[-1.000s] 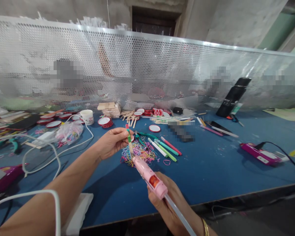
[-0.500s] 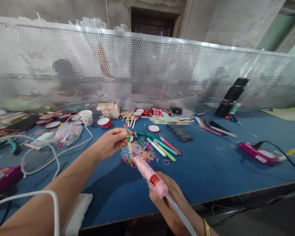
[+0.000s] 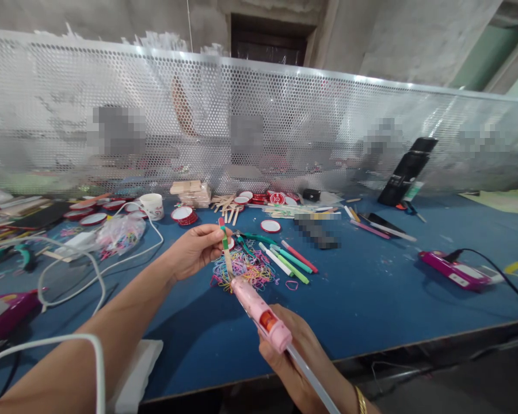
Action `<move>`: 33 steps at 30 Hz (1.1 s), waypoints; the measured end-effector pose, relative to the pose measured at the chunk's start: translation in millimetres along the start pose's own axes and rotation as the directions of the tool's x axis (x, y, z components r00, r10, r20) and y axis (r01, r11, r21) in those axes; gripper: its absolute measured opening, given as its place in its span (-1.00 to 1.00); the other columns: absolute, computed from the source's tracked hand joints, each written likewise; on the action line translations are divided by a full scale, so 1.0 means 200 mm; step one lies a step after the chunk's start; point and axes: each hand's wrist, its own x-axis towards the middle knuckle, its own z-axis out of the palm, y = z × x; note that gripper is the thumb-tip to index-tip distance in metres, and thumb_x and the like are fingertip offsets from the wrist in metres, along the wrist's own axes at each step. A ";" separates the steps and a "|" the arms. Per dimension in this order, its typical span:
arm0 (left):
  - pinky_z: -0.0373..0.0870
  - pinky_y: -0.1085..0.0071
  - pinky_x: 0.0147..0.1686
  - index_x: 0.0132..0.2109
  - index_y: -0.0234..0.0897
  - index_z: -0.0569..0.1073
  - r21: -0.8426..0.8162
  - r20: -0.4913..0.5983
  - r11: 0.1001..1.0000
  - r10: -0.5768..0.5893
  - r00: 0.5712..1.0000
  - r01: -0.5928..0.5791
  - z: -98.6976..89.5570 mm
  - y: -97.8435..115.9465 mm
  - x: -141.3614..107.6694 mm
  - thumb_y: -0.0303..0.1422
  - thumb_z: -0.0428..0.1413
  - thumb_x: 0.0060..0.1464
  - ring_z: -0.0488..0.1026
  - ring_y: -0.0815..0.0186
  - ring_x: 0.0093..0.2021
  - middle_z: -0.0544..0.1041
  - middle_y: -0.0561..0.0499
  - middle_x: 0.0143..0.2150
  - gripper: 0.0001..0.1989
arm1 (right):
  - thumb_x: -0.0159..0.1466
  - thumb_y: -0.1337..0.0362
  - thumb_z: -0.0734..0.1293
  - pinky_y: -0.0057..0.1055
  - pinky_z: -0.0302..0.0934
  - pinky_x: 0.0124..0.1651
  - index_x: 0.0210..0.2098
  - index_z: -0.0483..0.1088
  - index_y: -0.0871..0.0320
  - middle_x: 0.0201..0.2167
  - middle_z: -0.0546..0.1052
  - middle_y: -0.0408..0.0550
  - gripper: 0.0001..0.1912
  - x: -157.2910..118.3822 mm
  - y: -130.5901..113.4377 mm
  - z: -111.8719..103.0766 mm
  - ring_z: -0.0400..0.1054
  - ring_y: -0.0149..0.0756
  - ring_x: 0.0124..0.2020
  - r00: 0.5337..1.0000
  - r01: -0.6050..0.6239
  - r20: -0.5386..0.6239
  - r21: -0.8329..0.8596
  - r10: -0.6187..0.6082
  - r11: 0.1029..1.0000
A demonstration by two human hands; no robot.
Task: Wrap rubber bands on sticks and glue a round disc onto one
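My left hand [image 3: 201,247] pinches a wooden craft stick [image 3: 228,257] near its upper end, which is coloured red and green. My right hand [image 3: 291,351] is wrapped round a pink hot glue gun [image 3: 254,302], with a long clear glue stick [image 3: 311,376] coming out of its back. The gun's nozzle meets or nearly meets the lower end of the craft stick; any glue there is too small to make out. Beneath them lies a heap of colourful rubber bands [image 3: 259,267]. Teal-handled pliers [image 3: 256,236] rest just behind the heap.
Several marker pens [image 3: 300,256] lie right of the heap. Behind stand a paper cup [image 3: 152,207], stacked red-rimmed lids [image 3: 183,216] and bundled craft sticks [image 3: 190,192]. A white cable [image 3: 99,339] loops over my left side. A black bottle [image 3: 408,171] leans against the perforated metal screen [image 3: 285,115].
My right hand has shifted the glue gun slightly left, its nozzle moving a little along the craft stick's lower end. My left hand has hardly moved.
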 end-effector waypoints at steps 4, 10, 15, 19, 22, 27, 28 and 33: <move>0.43 0.65 -0.57 -0.34 -0.42 0.55 -0.006 0.004 1.000 0.012 1.000 -0.012 -0.01 0.00 0.00 -0.52 0.19 0.02 0.42 0.51 -0.57 0.51 -0.01 -0.49 -0.96 | 0.36 0.21 0.11 -0.38 0.28 -0.17 -0.23 0.26 0.16 -0.33 0.41 -0.05 -0.82 0.00 0.00 0.00 0.32 -0.33 -0.30 1.000 0.003 -0.027 -0.019 -0.003 1.000; 0.45 0.64 -0.54 -0.33 -0.41 0.55 -0.014 0.001 1.000 0.012 1.000 -0.012 -0.01 0.00 0.00 -0.52 0.19 0.02 0.44 0.49 -0.55 0.51 -0.02 -0.49 -0.95 | 0.36 0.22 0.12 -0.40 0.31 -0.15 -0.18 0.28 0.15 -0.30 0.44 -0.03 -0.82 -0.02 0.02 0.00 0.36 -0.33 -0.27 0.997 0.022 -0.076 -0.050 -0.026 0.998; 0.44 0.66 -0.56 -0.33 -0.42 0.56 -0.014 0.003 1.000 0.013 1.000 -0.013 0.00 0.00 0.00 -0.53 0.18 0.02 0.44 0.50 -0.57 0.52 -0.03 -0.48 -0.95 | 0.36 0.20 0.12 -0.38 0.31 -0.12 -0.13 0.27 0.16 -0.25 0.46 0.00 -0.79 -0.02 0.03 0.01 0.38 -0.30 -0.22 0.991 0.064 -0.112 -0.099 -0.075 0.993; 0.43 0.66 -0.57 -0.33 -0.41 0.55 -0.010 -0.005 1.000 0.011 1.000 -0.011 0.00 0.01 0.00 -0.53 0.19 0.02 0.43 0.51 -0.57 0.52 -0.01 -0.49 -0.95 | 0.36 0.20 0.10 -0.40 0.31 -0.19 -0.23 0.28 0.14 -0.32 0.45 -0.04 -0.81 -0.02 0.02 0.00 0.37 -0.34 -0.31 0.996 0.044 -0.069 -0.060 -0.048 0.997; 0.43 0.66 -0.57 -0.34 -0.40 0.55 -0.006 -0.001 1.000 0.011 1.000 -0.011 -0.01 0.01 0.00 -0.52 0.19 0.02 0.42 0.51 -0.58 0.52 -0.01 -0.48 -0.96 | 0.37 0.18 0.09 -0.39 0.30 -0.18 -0.24 0.27 0.15 -0.33 0.44 -0.03 -0.79 -0.02 0.01 0.00 0.36 -0.33 -0.31 0.998 0.037 -0.058 -0.053 -0.040 0.998; 0.44 0.65 -0.57 -0.34 -0.41 0.56 -0.007 0.000 1.000 0.015 1.000 -0.015 0.00 0.01 -0.01 -0.53 0.19 0.01 0.42 0.51 -0.58 0.52 -0.02 -0.48 -0.96 | 0.37 0.17 0.09 -0.39 0.30 -0.19 -0.22 0.26 0.14 -0.31 0.45 -0.02 -0.79 -0.02 0.01 0.01 0.36 -0.31 -0.30 0.997 0.041 -0.062 -0.062 -0.045 0.997; 0.44 0.65 -0.58 -0.34 -0.41 0.56 -0.010 -0.002 1.000 0.014 1.000 -0.014 0.00 0.01 -0.01 -0.53 0.19 0.01 0.42 0.51 -0.58 0.52 -0.02 -0.48 -0.96 | 0.37 0.18 0.09 -0.39 0.30 -0.18 -0.21 0.26 0.14 -0.31 0.45 -0.03 -0.80 -0.02 0.01 0.01 0.36 -0.32 -0.30 0.997 0.043 -0.055 -0.059 -0.047 0.997; 0.44 0.65 -0.57 -0.33 -0.43 0.56 -0.013 -0.007 1.000 0.017 1.000 -0.017 0.00 0.02 -0.01 -0.54 0.17 0.03 0.43 0.51 -0.58 0.52 -0.02 -0.48 -0.94 | 0.37 0.20 0.11 -0.40 0.30 -0.17 -0.20 0.26 0.13 -0.31 0.44 -0.04 -0.83 -0.02 0.02 0.01 0.36 -0.32 -0.30 0.994 0.052 -0.093 -0.067 -0.058 0.996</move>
